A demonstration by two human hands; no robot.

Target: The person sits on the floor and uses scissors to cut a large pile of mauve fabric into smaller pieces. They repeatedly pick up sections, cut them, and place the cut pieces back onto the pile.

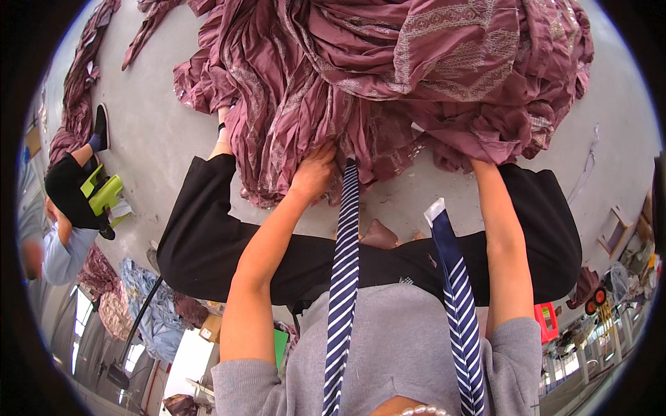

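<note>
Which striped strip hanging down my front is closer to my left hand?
The strip on your left: its dark far end appears right beside your left hand, against the mauve cloth. The strip on your right ends farther away, with a white tip.

Right hand covered, left hand part-buried, mauve patterned fabric cropped.
Right hand is hidden past the wrist under the cloth; grip can't be read. Left fingertips are lost in folds, hold unconfirmed. Fabric pile is cut by the top edge, striped straps and pearl necklace by the bottom. Wearer's feet are covered by fabric. Co-worker's face is blurred. Brown item is part-hidden by the trousers, kind undetermined. Right-rim clutter is too small to be resolved.
</note>
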